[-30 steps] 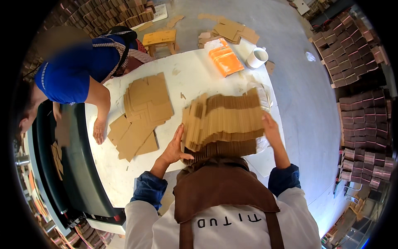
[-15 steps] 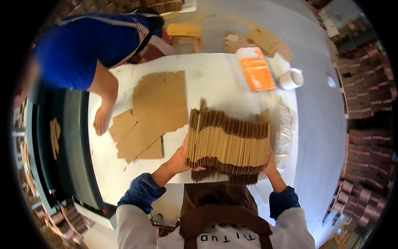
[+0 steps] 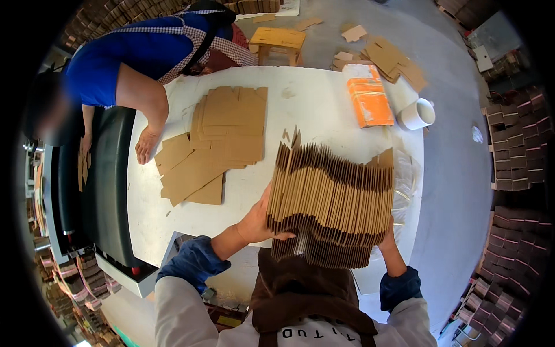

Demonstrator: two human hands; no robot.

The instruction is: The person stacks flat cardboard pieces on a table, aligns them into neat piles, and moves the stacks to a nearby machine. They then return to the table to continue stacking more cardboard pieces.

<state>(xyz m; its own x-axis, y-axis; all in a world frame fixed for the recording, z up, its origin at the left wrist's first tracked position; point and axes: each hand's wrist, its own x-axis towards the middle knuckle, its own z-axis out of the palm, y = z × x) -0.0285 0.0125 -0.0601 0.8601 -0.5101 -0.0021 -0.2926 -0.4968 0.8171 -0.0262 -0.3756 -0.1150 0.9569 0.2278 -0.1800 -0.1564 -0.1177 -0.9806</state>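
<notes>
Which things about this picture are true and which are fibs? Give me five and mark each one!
1. The left hand and the right hand have the cardboard bundle between them. True.
2. The mug is to the left of the orange package. False: the mug is to its right.
3. A yellow stool stands past the far edge of the table. True.
4. The flat cardboard pieces lie on the floor, right of the bundle. False: the flat cardboard pieces lie on the table, left of the bundle.
5. The other person's shirt is green. False: the shirt is blue.
</notes>
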